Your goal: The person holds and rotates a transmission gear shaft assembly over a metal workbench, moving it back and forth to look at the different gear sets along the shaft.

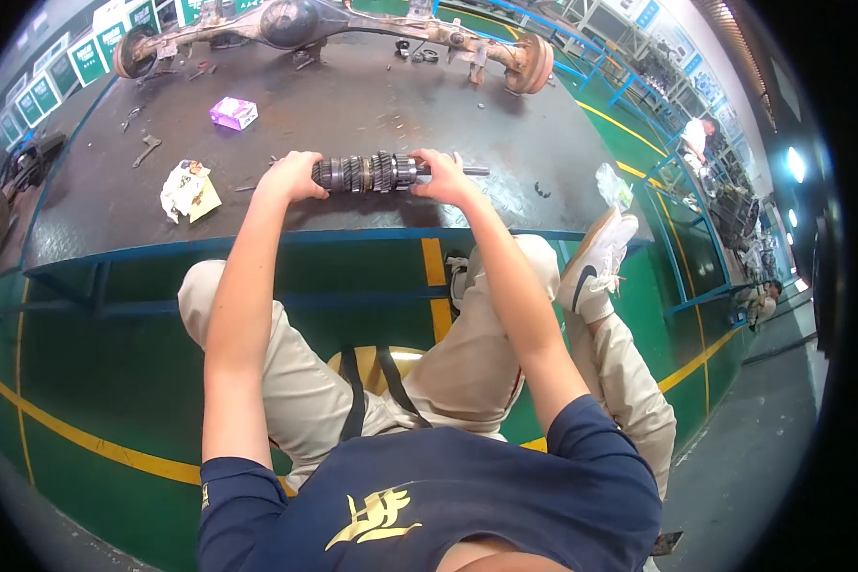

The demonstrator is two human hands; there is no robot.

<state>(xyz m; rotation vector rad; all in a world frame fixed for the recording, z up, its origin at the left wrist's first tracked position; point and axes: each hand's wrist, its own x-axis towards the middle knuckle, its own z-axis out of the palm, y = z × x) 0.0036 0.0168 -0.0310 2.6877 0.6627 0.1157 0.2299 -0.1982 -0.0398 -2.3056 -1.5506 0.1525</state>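
Observation:
A transmission gear shaft [364, 173], with several dark toothed gears along it, lies level across the near part of the metal workbench [296, 105]. Around its left end my left hand [296, 178] is closed, thumb toward me. My right hand [442, 178] grips the other end, fingers curled over the last gear. A thin bare length of the shaft sticks out to the right past that hand. Whether the gears rest on the bench or hang just above it, I cannot tell. My palms hide both ends in part.
A rusty axle housing [291, 24] with brake drums spans the bench's far side. Left of my hands lie a purple box [234, 113], a crumpled cloth with yellow paper [191, 192] and a hammer-like tool [147, 150]. A clear plastic bag [613, 187] sits at the right corner, near someone's raised shoe [601, 262].

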